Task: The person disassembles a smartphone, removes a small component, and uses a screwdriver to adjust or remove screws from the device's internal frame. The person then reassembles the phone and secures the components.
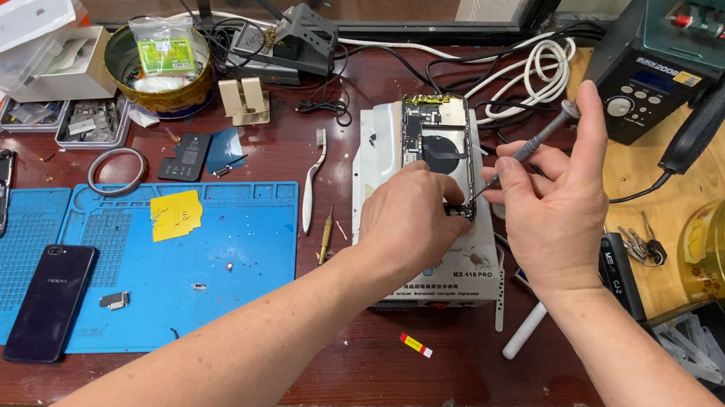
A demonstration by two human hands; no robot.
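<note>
White box [20, 16] beside round tin [152, 95]

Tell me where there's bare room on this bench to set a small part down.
Free: the blue silicone work mat between the yellow sticky note and its right edge, and the dark wooden tabletop at the front, around the small red-and-yellow strip. Crowded: the back left near the round tin, and the opened phone under the left hand and right hand.
</note>
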